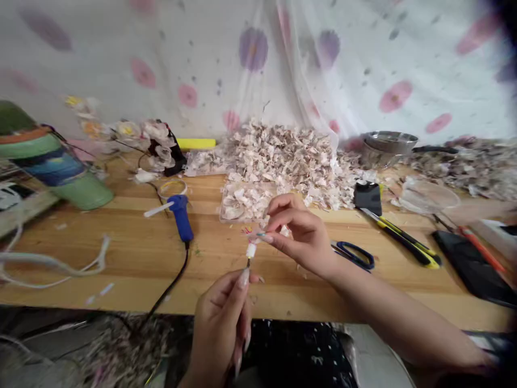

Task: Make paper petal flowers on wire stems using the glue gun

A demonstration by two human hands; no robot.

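Your left hand [224, 315] pinches a thin stem [248, 263] (lower end hidden); your right hand [302, 234] pinches a pale scrap [254, 236], too blurred to identify.

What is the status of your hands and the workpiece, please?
Left hand gripping thin dark stick with white tip. Right hand pinching small pale piece by the tip. Blue glue gun leftward, touching neither hand.

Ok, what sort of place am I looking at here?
Probably a small handicraft workspace: a blue glue gun lies on the wooden table, with a big heap of pale, petal-like pieces at the back and a yellow-and-black utility knife off to the right.
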